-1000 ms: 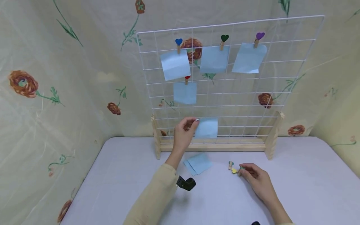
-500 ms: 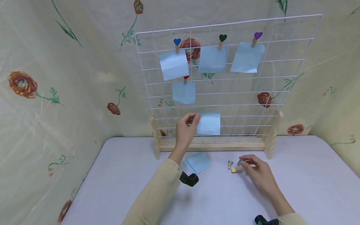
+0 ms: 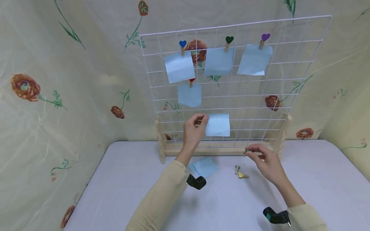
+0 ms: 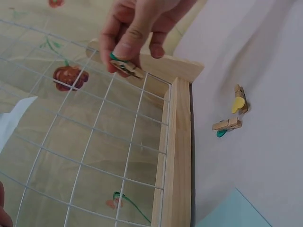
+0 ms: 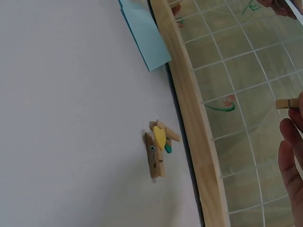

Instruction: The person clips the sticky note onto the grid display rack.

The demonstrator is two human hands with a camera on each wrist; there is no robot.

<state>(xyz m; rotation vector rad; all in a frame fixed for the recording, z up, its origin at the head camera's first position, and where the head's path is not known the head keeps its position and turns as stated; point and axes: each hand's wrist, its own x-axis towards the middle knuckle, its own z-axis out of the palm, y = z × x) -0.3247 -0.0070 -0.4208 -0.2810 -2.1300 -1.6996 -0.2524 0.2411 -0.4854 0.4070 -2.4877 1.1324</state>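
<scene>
My left hand pinches a light blue sheet of paper by its upper left corner, in front of the lower part of a white wire grid. Between the thumb and fingers of my right hand is a small wooden clothespin with a green top. That hand is off the table, near the grid's wooden base. On the table below it lie two clothespins, a yellow-heart one and a green one. In the right wrist view the held clothespin points at the grid.
Several blue sheets hang on the grid from heart clothespins: blue, dark green, purple and red. Loose blue sheets lie overlapping on the white table. A wooden foot supports the grid's left end.
My left hand has raised the blue sheet and shifted it slightly right. My right hand has lifted the green clothespin from beside the others, up toward the grid.
</scene>
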